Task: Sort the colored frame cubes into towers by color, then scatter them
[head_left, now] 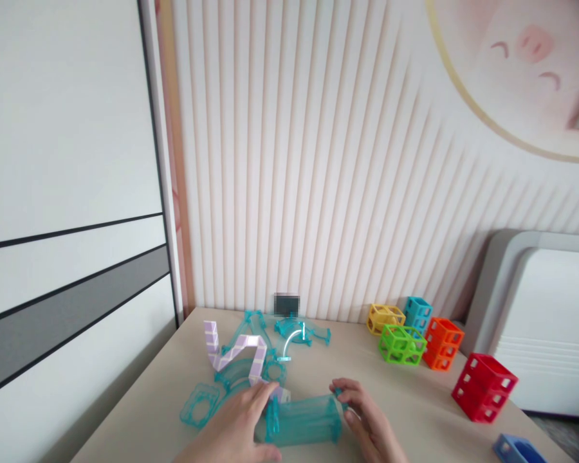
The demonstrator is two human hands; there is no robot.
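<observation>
Translucent teal plastic tube lies crosswise on the beige table, near side, between both hands. Left hand: thumb and fingers spread around tube's left end; can't tell if it grips. Right hand: fingers curled at tube's right end, fingertips on a small teal part; grip unclear. Lilac zigzag strip sits toward table's left edge, among teal pieces. Red plastic lattice block near right edge; lime-green lattice block toward back right corner.
</observation>
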